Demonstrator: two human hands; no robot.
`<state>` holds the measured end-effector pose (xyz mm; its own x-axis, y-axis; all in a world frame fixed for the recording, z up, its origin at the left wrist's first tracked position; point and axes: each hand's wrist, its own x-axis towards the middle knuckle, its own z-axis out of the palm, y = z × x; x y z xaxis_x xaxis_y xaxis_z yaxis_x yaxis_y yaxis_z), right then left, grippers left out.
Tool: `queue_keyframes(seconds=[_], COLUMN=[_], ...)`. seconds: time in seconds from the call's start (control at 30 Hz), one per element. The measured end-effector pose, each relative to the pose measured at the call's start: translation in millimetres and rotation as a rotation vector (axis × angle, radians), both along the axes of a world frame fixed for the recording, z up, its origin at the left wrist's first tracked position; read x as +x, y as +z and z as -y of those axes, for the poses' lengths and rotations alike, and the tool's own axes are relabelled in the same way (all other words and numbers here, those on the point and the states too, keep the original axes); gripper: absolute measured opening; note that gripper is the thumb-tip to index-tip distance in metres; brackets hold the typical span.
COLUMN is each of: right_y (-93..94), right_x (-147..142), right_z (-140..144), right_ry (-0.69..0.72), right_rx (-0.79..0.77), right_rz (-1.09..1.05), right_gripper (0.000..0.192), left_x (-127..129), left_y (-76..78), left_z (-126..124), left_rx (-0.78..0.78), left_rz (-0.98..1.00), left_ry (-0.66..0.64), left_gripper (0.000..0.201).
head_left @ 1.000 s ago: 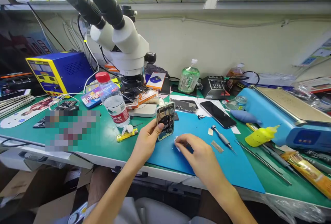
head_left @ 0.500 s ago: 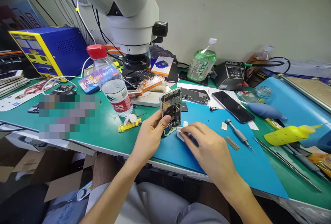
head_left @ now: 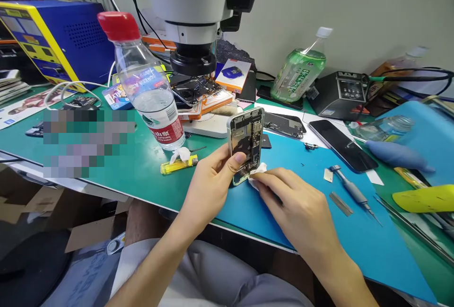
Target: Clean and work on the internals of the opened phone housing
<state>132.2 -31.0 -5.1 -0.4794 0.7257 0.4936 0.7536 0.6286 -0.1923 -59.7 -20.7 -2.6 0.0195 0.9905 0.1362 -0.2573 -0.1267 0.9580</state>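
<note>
In the head view, an opened smartphone [head_left: 246, 136] is held upright, slightly tilted, over a blue work mat [head_left: 294, 155]. Its frame is clasped by the left hand [head_left: 211, 186], thumb in front, seemingly so that the exposed internals are turned toward the right hand [head_left: 300, 198]. A scrap of white tissue [head_left: 261, 168] is pinched in that hand's nearly closed fingertips at the phone's lower edge. A grey-handled tool [head_left: 353, 189] is laid alongside, presumably for easy reach.

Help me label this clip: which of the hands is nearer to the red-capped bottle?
Left. The left hand, holding the opened phone, is right of the red-capped bottle; the right hand, pinching white material, is farther right.
</note>
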Motion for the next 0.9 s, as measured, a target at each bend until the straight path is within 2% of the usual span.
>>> queue_keyframes(seconds=[0.13,0.57,0.8,0.9], right_y=[-0.8,5.4,5.5,5.9], right_x=[-0.8,-5.5,-9.5,-12.0], right_z=[1.2,-4.5,-3.2,-0.4], right_ry=[-0.021,0.095,0.164,0.16], right_rx=[-0.042,0.105,0.066,0.072], right_rz=[-0.058,0.21,0.114,0.134], right_gripper=[0.007,0.023,0.023,0.024], left_x=[-0.9,0.0,-1.6,-1.7], left_y=[1.1,-0.4,0.9,0.5], left_z=[0.5,-0.6,-0.4,-0.3], left_rx=[0.021,0.036,0.032,0.035], left_rz=[-0.007,0.069,0.071,0.09], left_ry=[0.014,-0.019,-0.049,-0.054], left_gripper=[0.036,0.028,0.029,0.029])
